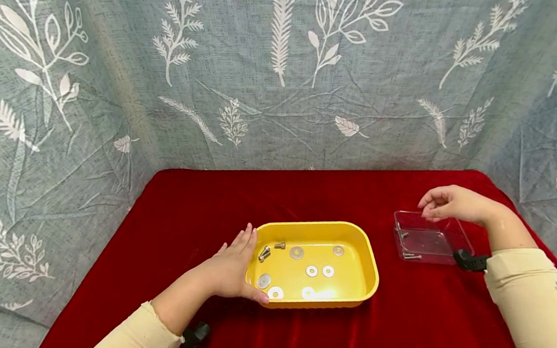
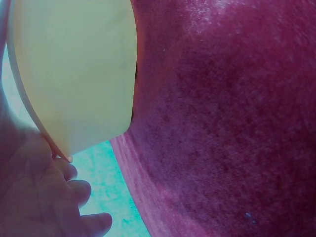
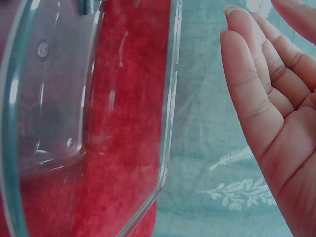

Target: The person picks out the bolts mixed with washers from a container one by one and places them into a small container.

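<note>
My left hand (image 1: 232, 266) rests against the left end of a yellow tray (image 1: 368, 260), thumb at the near rim and straight fingers along the far left corner. The tray's pale side (image 2: 74, 74) fills part of the left wrist view. Inside lie a few short bolts (image 1: 264, 253) at the left and several flat washers (image 1: 296, 252) spread about. Over a clear plastic box (image 1: 429, 242) at the right hovers my right hand (image 1: 460, 206), fingers loosely bent. Nothing shows in its fingers (image 3: 247, 89) in the right wrist view. Several bolts (image 1: 411, 256) lie along the box's left side.
A dark red cloth (image 1: 241, 199) covers the table. Behind and at both sides hangs a grey-green curtain (image 1: 251, 88) with white leaf prints. Each wrist wears a black strap, the right one (image 1: 470, 260) beside the box's near right corner.
</note>
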`<action>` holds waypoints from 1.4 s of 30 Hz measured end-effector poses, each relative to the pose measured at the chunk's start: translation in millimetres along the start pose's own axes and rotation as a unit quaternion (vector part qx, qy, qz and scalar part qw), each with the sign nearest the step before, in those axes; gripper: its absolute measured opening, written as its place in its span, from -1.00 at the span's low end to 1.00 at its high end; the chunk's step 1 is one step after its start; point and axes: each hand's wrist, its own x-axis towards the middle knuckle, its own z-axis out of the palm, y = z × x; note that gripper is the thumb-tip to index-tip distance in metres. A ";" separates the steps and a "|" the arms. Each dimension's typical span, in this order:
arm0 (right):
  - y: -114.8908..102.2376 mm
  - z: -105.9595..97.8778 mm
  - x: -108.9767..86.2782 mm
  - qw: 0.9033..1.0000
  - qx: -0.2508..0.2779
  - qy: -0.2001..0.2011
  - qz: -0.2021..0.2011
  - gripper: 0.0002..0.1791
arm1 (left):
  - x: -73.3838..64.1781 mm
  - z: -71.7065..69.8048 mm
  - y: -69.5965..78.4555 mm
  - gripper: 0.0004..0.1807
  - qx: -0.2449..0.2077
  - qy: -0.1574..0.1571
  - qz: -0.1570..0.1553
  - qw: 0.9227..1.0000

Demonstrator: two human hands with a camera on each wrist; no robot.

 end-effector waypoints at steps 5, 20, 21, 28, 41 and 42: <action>-4.4 0.3 1.4 1.000 -0.024 0.012 -0.015 -0.71 | 0.2 0.0 0.2 0.49 -0.001 -0.001 -0.001 1.000; -37.7 7.2 12.8 0.996 -0.071 0.047 -0.032 -0.75 | -0.5 -0.9 0.6 0.49 -0.005 -0.002 -0.002 1.000; -40.8 8.7 14.6 0.996 -0.070 0.045 -0.033 -0.74 | -0.4 -0.8 0.6 0.49 -0.006 -0.002 -0.002 1.000; -62.5 21.0 32.0 0.997 -0.058 0.018 -0.053 -0.75 | -0.1 -0.8 0.6 0.49 -0.007 -0.001 -0.001 1.000; -92.4 60.9 75.8 0.995 -0.036 -0.038 -0.086 -0.76 | -1.0 0.3 -1.3 0.50 -0.009 -0.002 0.001 1.000; -95.4 64.2 78.6 0.995 -0.034 -0.044 -0.088 -0.76 | -0.9 0.3 -1.2 0.50 -0.009 -0.002 0.001 1.000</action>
